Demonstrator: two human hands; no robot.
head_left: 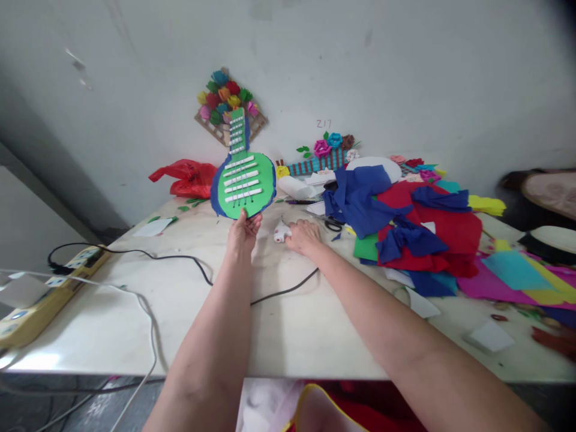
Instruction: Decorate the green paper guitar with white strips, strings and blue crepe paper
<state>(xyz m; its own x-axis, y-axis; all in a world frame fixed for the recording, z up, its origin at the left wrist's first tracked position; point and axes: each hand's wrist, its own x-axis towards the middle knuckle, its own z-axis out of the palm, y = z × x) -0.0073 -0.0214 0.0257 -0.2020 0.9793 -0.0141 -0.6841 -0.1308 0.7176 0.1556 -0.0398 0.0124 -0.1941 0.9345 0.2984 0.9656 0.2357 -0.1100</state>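
My left hand (244, 233) pinches the lower edge of a paper-craft lute (266, 174), thumb in front and fingers behind. It is held upright above the table, with a green face, blue edging, white crossbars and dark strings. To its right, my right hand (306, 236) is closed around the back part of a small white glue gun (281, 233) low at the tabletop. My fingers partly hide the gun. A black cord (288, 291) runs across the table beneath both forearms. Close to my right hand lie black-handled scissors (333, 225).
Blue crepe paper (360, 198) and red paper (459, 231) are heaped at right. A red plastic bag (191, 179) and paper-flower basket (213, 99) are behind. A power strip (67, 276) lies along the left edge. A white paper roll (297, 188) is at the back.
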